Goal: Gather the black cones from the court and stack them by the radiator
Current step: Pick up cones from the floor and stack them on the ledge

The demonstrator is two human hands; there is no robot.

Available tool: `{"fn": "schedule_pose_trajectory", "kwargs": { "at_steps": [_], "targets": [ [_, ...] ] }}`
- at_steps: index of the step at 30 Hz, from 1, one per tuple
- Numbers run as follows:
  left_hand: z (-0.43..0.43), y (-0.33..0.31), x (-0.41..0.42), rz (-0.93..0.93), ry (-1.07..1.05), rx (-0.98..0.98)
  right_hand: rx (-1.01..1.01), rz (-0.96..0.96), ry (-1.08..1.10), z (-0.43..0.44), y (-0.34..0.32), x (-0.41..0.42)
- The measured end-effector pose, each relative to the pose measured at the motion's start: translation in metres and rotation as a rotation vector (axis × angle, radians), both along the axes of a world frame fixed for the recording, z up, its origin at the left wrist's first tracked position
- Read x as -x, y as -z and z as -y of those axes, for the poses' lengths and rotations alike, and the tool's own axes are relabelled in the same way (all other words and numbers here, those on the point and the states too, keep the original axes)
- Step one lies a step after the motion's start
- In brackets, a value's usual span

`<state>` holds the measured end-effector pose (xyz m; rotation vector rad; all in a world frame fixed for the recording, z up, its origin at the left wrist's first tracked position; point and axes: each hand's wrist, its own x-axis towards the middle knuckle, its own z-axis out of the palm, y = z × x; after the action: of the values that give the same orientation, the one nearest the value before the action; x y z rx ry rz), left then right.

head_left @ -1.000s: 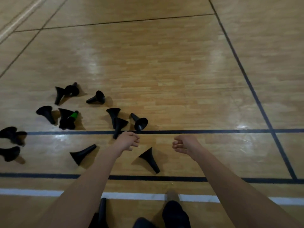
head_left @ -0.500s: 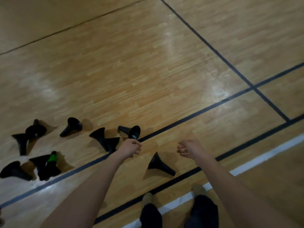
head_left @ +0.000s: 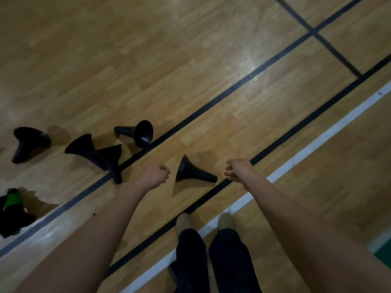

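Black cones lie tipped over on the wooden court floor (head_left: 211,60). The nearest cone (head_left: 191,171) rests on its side directly between the two sets of fingertips, its wide mouth towards the left fingers (head_left: 166,171) and its narrow tip towards the right fingers (head_left: 229,169), ending at a black court line (head_left: 317,114). One cone (head_left: 12,199), far out beyond the left fingers at the frame's edge, carries a green band; no writing on it can be read.

Compared with half a second ago, the view has rolled further, so the lines run steeper. The nearest cone now sits level with both hands instead of nearer the body than them, and fewer cones show on the left.

Both bare arms reach forward and down. The left hand (head_left: 156,174) and the right hand (head_left: 239,169) hang with fingers loosely curled, holding nothing and not touching the cone. Past the left fingers lie two overlapping cones (head_left: 84,148), and an open-mouthed cone (head_left: 141,133) lies farther off. Two shoes (head_left: 183,222) stand by a white line (head_left: 317,144).
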<state>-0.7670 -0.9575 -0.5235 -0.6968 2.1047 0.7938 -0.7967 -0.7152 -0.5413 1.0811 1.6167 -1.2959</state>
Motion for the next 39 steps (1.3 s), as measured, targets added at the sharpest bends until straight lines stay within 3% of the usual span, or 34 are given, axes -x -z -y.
{"fn": "schedule_pose_trajectory", "kwargs": {
  "at_steps": [10, 23, 31, 39],
  "targets": [
    [-0.005, 0.184, -0.005, 0.004, 0.137, 0.107, 0.001, 0.083, 0.098, 0.008, 0.189, -0.036],
    [-0.016, 0.345, 0.013, -0.141, 0.217, 0.175, 0.078, 0.182, 0.111, 0.023, 0.384, -0.048],
    [-0.013, 0.306, 0.014, -0.220, 0.221, 0.111, 0.086, 0.180, 0.203, 0.012, 0.363, -0.050],
    [-0.036, 0.128, 0.009, -0.232, 0.165, 0.085, 0.056, 0.122, 0.280, -0.025, 0.190, -0.049]
  ]
}}
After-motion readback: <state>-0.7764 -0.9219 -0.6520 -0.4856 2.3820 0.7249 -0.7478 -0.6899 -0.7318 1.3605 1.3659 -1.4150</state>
